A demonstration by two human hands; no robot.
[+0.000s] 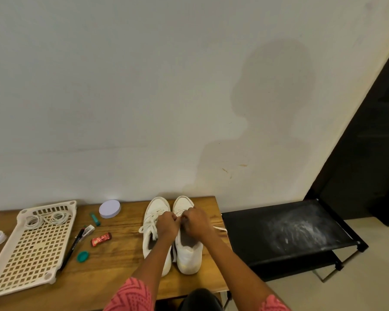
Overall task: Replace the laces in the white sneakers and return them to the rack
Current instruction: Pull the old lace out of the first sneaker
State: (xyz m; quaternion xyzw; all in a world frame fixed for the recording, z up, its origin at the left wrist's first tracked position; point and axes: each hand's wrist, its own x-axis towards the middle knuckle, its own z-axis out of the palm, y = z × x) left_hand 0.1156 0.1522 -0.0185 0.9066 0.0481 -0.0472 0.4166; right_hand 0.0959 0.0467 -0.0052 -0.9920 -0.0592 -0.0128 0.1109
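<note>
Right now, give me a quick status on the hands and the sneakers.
Left hand and right hand both pinching lace on the right sneaker. Left sneaker laced, alongside. Coiled laces in the tray. Nothing in the way.

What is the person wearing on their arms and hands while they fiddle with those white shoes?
Nothing covers the left hand or the right hand: no gloves, and no rings, watch or bracelets that can be seen. The forearms are uncovered too. Short sleeves show at the bottom edge of the view, in pink-red cloth printed with a darker zigzag pattern. The same cloth shows on both arms.
</note>
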